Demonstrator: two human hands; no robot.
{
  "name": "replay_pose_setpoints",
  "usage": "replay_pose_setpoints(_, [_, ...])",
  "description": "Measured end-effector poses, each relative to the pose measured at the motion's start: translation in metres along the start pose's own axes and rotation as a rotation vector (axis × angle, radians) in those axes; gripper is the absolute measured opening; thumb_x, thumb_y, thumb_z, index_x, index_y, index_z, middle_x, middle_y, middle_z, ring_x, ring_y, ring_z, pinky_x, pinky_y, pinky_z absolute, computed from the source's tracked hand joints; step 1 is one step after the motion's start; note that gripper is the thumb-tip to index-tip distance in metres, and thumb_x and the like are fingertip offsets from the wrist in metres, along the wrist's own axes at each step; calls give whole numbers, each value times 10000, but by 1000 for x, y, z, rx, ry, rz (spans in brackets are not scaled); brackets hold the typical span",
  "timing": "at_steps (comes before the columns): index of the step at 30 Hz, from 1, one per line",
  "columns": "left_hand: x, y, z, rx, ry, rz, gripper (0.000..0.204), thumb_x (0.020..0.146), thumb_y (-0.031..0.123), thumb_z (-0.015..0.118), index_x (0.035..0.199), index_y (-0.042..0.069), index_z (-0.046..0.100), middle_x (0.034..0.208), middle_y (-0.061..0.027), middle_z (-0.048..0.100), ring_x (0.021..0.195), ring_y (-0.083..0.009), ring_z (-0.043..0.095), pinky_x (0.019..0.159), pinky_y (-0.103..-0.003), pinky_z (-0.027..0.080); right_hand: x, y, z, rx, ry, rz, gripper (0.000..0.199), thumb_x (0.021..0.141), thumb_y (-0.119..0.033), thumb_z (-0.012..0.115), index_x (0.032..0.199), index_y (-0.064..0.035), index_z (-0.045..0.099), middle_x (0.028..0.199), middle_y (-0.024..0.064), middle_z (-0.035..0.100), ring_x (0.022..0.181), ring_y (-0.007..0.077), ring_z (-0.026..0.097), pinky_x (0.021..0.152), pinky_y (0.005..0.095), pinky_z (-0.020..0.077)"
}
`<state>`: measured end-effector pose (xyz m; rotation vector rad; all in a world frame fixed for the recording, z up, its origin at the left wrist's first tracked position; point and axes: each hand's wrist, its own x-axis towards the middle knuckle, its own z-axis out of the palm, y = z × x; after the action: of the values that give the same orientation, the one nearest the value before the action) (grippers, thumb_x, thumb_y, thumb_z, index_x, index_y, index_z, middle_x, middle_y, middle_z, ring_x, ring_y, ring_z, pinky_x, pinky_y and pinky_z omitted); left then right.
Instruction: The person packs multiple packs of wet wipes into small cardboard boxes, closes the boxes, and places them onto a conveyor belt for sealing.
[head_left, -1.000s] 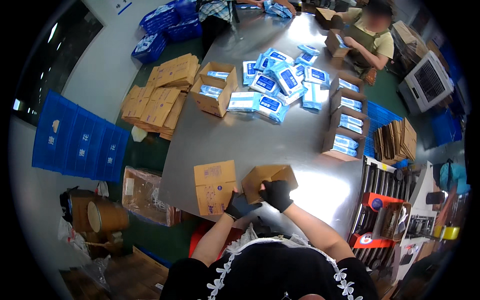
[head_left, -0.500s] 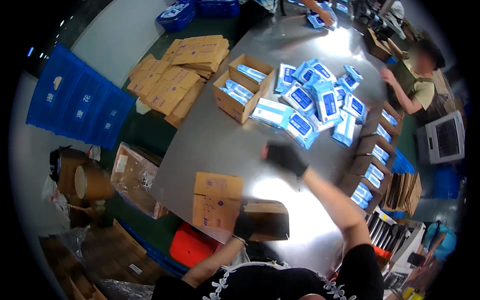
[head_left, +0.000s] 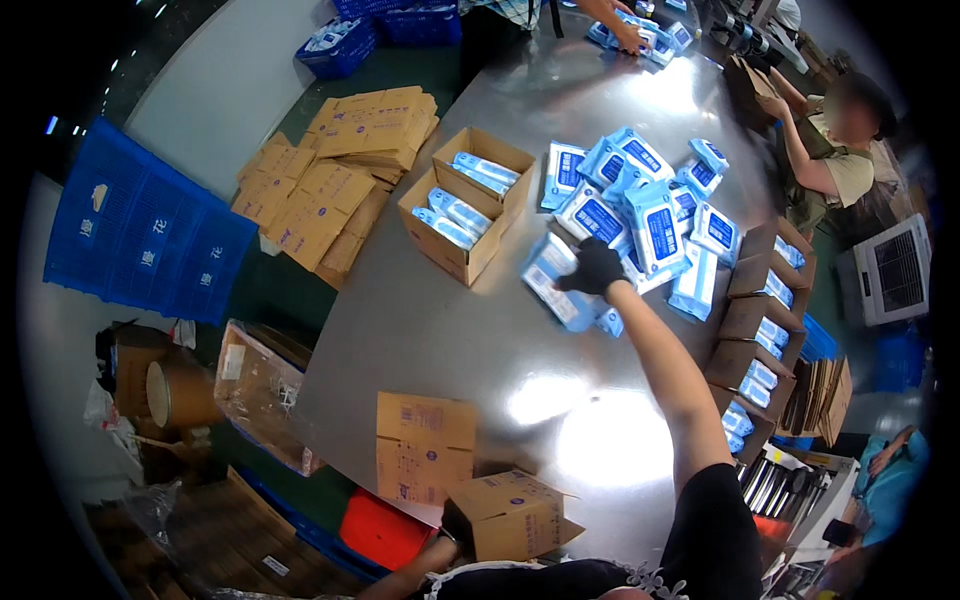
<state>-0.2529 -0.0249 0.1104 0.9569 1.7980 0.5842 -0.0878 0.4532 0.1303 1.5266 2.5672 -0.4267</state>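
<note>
Right now the person's right hand, in a black glove that leaves the fingertips bare, pinches a blue-and-white soft pack by its right end, over the middle of the tabletop. That pack lies aslant and a little blurred (whether it is clear of the metal, I cannot tell), just beside the near side of a loose pile of packs.

The left hand, gloved too, is at the near edge of the tabletop, against the left side of a brown carton. Much of this hand is hidden, so I cannot tell whether its fingers grip the cardboard or lie spread. The carton sits tilted, with a flap sticking out on its right.

Just beyond the carton, toward the near left corner, a flattened carton lies on the tabletop. Farther up, near the left edge, stands an open divided box with packs in both compartments. Along the right edge runs a row of open boxes, also holding packs. Near the far right corner a co-worker holds some cardboard; at the far edge another person's hand touches more packs.
</note>
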Motion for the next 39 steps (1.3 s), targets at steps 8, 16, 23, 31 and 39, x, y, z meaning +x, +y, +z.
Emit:
replay_pose_setpoints(8, [-14,11,-5,55,-54,34,374,914,328,506,1201,105,596,1230,-128,599,1193,-253,517,1053,-408,346,-34,54,18,253,-492,80,1047,545,-704,718,1277,18,522,1222,229,583,1103,361,571,927,414,454])
replay_pose_setpoints(16, [-30,65,-9,322,-198,420,379,913,348,510,1199,116,600,1235,-122,598,1197,-243,515,1056,-407,342,-166,-49,62,-12,230,32,578,566,-343,773,1124,-274,641,1198,170,466,1053,368,491,866,493,402])
replay_pose_setpoints(23, [-33,42,38,312,58,309,501,843,104,481,1329,-4,429,1349,-243,455,1258,-361,436,1080,-407,323,-294,-26,43,194,89,278,640,584,-438,760,1186,-270,622,1123,166,543,1045,355,521,881,472,406])
replay_pose_setpoints(31, [-50,61,98,381,-6,386,551,808,59,475,1344,-6,367,1349,-240,437,1240,-385,447,1022,-412,388,-529,-37,47,469,515,746,721,598,-332,809,1237,-102,567,1112,203,507,988,374,561,864,451,480])
replay_pose_setpoints(39, [-59,85,133,439,-11,278,532,819,92,467,1326,-26,356,1290,-277,450,1174,-420,490,970,-465,422,-623,-95,51,733,697,931,668,608,-401,823,1127,-43,605,1099,206,478,989,391,544,808,475,469])
